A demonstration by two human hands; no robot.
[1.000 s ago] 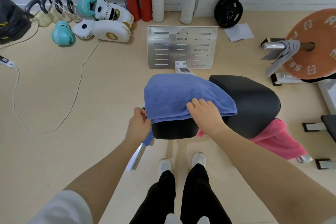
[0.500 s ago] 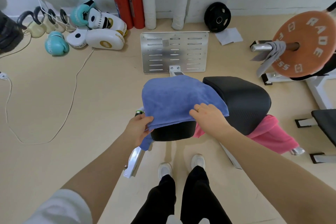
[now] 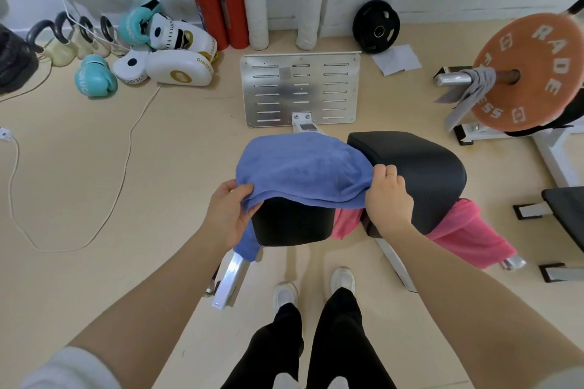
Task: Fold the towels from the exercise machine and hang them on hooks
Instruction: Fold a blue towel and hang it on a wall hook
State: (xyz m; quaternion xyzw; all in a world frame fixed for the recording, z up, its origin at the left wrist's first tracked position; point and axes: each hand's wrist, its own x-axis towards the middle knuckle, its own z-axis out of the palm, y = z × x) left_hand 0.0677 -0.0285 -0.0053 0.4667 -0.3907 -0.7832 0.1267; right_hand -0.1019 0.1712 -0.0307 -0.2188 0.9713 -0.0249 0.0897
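Note:
A blue towel [image 3: 300, 164] lies draped over the left black pad [image 3: 292, 224] of the exercise machine. My left hand [image 3: 229, 215] grips its near left edge, thumb on top. My right hand [image 3: 388, 196] pinches its near right corner, which is raised off the right black pad [image 3: 420, 167]. A pink towel [image 3: 467, 234] hangs below the right pad, partly hidden by it. A grey towel [image 3: 471, 95] is wrapped round the barbell sleeve at the right. No hooks are in view.
The machine's metal footplate [image 3: 300, 88] stands beyond the pads. Boxing gloves and pads [image 3: 177, 66], kettlebells [image 3: 63, 41], two red extinguishers [image 3: 218, 0] and a black plate [image 3: 376, 27] line the wall. An orange weight plate [image 3: 531, 73] and a bench [image 3: 565, 215] are at the right. A cable [image 3: 126, 155] runs across the floor.
My right hand slid from the towel's top to its near right corner and took hold of it. My left hand rose and gripped the left edge. The near edge lifted off the pad.

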